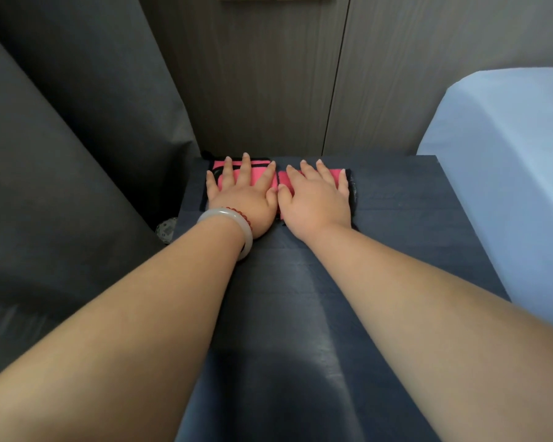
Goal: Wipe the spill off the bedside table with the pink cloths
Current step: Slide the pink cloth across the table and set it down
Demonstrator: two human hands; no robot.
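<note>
1. Wiping well here means drawing both cloths toward the near edge of the dark slate-blue, flat-topped table (396,218) in long, overlapping strokes under even, flat pressure. No wet patch stands out, only a pale sheen, so I cannot tell where the spill lies.
2. A dark grey draped fabric (77,154) crowds the table's left edge, and a pale blue sheeted bed (508,154) flanks the right, so sideways sweeps risk pushing liquid onto cloth or bedding.
3. A brown wood-grain wall panel (268,74) stands just behind the far edge. The open room lies toward the person and to the right.
4. The left pink cloth (258,170), rectangular with black edging, sits at the back-left corner. The right pink cloth (334,177), a match, lies just beside it.
5. The left hand (241,199) and right hand (315,202) each press one cloth. Each grip is released, with fingers straight and spread and the thumbs almost meeting.
6. A smooth white bangle (233,224) with red beads circles the left wrist. It is likely to drag through any wetness.
</note>
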